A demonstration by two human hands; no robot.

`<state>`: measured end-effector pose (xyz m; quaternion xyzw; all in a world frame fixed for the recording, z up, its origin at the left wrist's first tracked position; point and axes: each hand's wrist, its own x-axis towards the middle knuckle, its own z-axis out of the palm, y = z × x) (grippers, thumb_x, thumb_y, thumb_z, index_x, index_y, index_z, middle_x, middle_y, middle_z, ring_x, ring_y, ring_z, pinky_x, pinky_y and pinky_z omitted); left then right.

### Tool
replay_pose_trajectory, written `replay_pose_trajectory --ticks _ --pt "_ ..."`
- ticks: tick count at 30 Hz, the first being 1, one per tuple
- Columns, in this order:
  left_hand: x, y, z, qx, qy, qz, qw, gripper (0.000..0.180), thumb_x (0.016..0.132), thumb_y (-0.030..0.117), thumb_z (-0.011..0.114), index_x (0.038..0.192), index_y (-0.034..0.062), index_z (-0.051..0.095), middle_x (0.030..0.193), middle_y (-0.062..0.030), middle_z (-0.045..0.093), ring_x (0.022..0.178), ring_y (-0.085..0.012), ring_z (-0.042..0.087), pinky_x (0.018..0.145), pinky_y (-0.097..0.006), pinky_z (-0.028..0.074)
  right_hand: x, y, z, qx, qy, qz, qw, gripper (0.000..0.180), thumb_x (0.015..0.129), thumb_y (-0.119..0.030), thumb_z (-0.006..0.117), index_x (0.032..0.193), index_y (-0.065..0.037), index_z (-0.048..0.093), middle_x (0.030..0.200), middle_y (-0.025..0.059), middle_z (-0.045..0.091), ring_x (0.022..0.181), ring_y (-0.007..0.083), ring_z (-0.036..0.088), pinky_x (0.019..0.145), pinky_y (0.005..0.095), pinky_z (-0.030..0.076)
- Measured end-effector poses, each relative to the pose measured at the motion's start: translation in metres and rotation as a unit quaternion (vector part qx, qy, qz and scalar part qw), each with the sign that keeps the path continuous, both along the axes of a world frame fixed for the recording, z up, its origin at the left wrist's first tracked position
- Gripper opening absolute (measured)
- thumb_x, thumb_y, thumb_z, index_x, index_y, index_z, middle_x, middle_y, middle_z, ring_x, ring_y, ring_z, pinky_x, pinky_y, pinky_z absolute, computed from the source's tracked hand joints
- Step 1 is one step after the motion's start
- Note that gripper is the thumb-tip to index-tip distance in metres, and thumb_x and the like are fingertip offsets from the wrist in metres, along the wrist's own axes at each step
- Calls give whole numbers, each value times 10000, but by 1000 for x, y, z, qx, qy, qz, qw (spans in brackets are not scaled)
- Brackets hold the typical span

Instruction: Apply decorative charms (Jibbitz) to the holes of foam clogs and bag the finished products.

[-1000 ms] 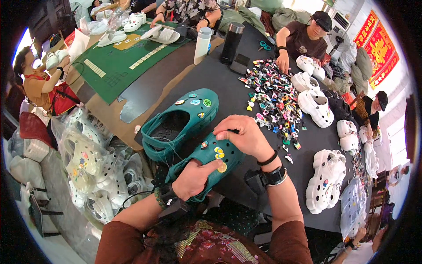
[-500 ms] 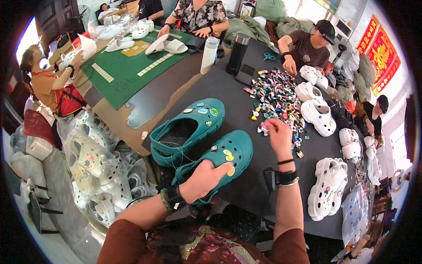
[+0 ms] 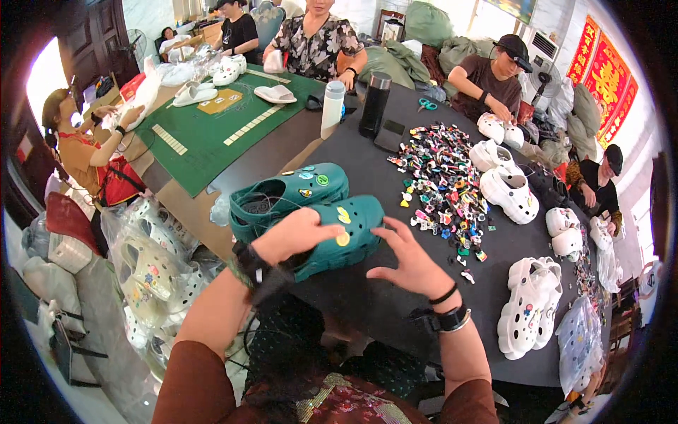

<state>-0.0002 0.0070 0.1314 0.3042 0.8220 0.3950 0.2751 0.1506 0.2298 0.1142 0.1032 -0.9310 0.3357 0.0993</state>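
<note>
Teal clog [image 3: 346, 237] sits lifted at the black table's near edge [image 3: 395, 318], the left hand [image 3: 293, 235] clasping its top; the right hand [image 3: 409, 265] touches its toe, fingers spread. Its twin clog [image 3: 286, 196] lies just behind. Bare tabletop separates them from the charm pile [image 3: 441, 180].

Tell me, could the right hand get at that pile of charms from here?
Probably yes: the right hand hovers open beside the teal clog, and only bare table lies between it and the charms.

One head-worn fisheye view — looking steeply down, close over the dark table [image 3: 367, 162].
</note>
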Motion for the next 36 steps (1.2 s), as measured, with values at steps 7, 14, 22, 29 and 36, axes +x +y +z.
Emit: replay_pose_trajectory --ticks 7,14,22,29,36 --pt "24 -30 23 162 289 218 918 302 891 267 695 1010 9 593 894 -82 643 814 -143 610 713 -324 501 -4 -10 -10 18 25 -65 997 690 698 -243 840 1264 -87 479 1345 233 406 1187 440 485 988 460 447" --pt "-37 -37 7 272 -160 220 923 467 951 410 586 1064 -41 625 905 -54 644 759 -121 571 694 -249 466 -14 -25 -9 51 76 -79 993 681 683 -220 851 1251 -71 505 1397 216 390 1256 419 417 1038 466 393" --pt "-79 11 -5 247 -374 225 865 324 945 259 615 1081 -33 642 959 -91 696 738 -185 664 660 -359 559 -11 -37 -6 85 103 -96 986 651 701 -220 835 1248 -66 517 1368 204 424 1228 409 424 1027 467 394" --pt "-27 45 20 330 -166 111 923 206 924 119 623 1062 -33 635 997 -58 694 850 -123 647 770 -294 530 -7 3 8 0 200 -99 975 401 758 -164 781 1086 -47 583 1183 177 582 1112 359 550 963 430 450" --pt "-6 69 18 266 -96 -69 957 218 932 101 608 1109 -24 634 1007 -16 680 878 -77 613 781 -266 512 9 40 66 81 276 -166 943 595 645 -137 821 1194 -139 595 1289 93 520 1215 329 446 1033 449 361"
